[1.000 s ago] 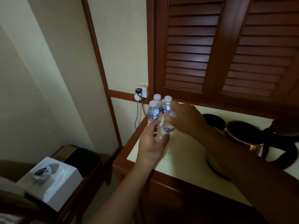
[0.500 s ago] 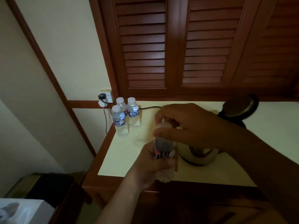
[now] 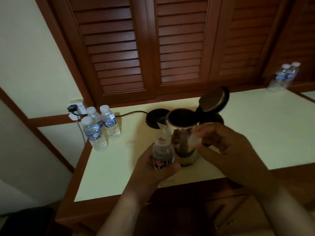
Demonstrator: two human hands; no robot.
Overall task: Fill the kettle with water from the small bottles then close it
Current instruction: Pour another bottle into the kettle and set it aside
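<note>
My left hand (image 3: 150, 169) grips a small water bottle (image 3: 163, 153) upright, its neck uncapped, just left of the steel kettle (image 3: 183, 133). The kettle stands on the cream tabletop (image 3: 119, 167) with its lid (image 3: 215, 100) swung up and back, the mouth open. My right hand (image 3: 228, 147) hovers in front of the kettle's right side and pinches the white bottle cap (image 3: 196, 139) between thumb and fingers. Three capped bottles (image 3: 100, 128) stand together at the table's back left corner.
The kettle's black base (image 3: 156, 119) lies behind it, its cord running to a wall socket (image 3: 76, 108). Two more bottles (image 3: 284, 76) stand at the far right. Louvred wooden doors (image 3: 170, 48) rise behind the table. A wooden cabinet front is below.
The bottle was carried from the corner group to beside the kettle. My right hand has twisted the cap off and drawn it away to the right.
</note>
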